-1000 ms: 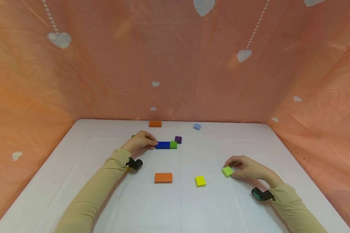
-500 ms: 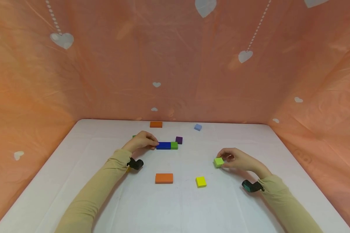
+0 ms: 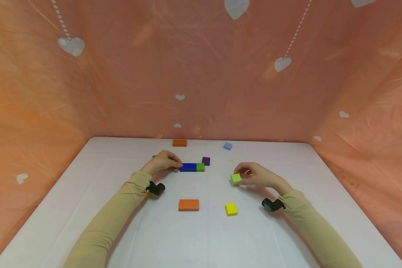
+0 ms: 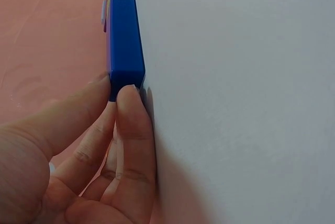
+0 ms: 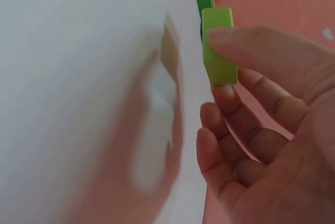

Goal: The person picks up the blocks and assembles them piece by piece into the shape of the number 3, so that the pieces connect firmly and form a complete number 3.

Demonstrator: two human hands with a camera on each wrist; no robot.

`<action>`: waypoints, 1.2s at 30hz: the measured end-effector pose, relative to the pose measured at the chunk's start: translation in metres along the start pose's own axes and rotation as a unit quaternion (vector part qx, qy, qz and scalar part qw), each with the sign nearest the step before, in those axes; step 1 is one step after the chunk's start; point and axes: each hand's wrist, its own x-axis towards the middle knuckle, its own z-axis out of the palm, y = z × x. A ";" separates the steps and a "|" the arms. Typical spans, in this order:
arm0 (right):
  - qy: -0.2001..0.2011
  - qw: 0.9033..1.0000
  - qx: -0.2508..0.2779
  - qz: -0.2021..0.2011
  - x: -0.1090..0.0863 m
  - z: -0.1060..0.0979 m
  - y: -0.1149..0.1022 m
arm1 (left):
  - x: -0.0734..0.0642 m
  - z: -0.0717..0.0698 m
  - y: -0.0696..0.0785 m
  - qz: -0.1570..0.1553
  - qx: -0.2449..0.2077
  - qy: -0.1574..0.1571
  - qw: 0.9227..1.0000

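My left hand (image 3: pixel 163 161) pinches the left end of a long blue block (image 3: pixel 189 167) lying on the table. At that block's right end sits a small green block (image 3: pixel 200 167), flush with it. In the left wrist view, thumb and fingers meet at the near end of the blue block (image 4: pixel 125 35). Just behind the green one is a dark purple block (image 3: pixel 206 161). My right hand (image 3: pixel 259 175) grips a lime green block (image 3: pixel 236 178) between thumb and fingers. Its shadow falls apart from it in the right wrist view, so the lime block (image 5: pixel 221 69) is above the table.
An orange block (image 3: pixel 188 205) and a yellow block (image 3: pixel 231 209) lie nearer the front. Another orange block (image 3: pixel 179 143) and a light blue block (image 3: pixel 227 146) lie near the back edge. A green block (image 3: pixel 154 156) and a yellowish piece (image 3: pixel 148 194) are mostly hidden by my left arm.
My right hand has carried the lime green block leftward and farther back, toward the blue and green row. My left hand stays at the blue block.
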 end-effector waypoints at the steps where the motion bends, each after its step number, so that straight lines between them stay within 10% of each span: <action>1: 0.000 1.000 -0.001 0.000 0.003 0.001 -0.001 | 0.000 0.000 0.000 0.001 0.002 0.001 1.000; 36: -0.014 1.000 0.007 0.017 0.070 0.036 -0.028 | -0.004 0.000 0.001 -0.010 -0.012 0.003 1.000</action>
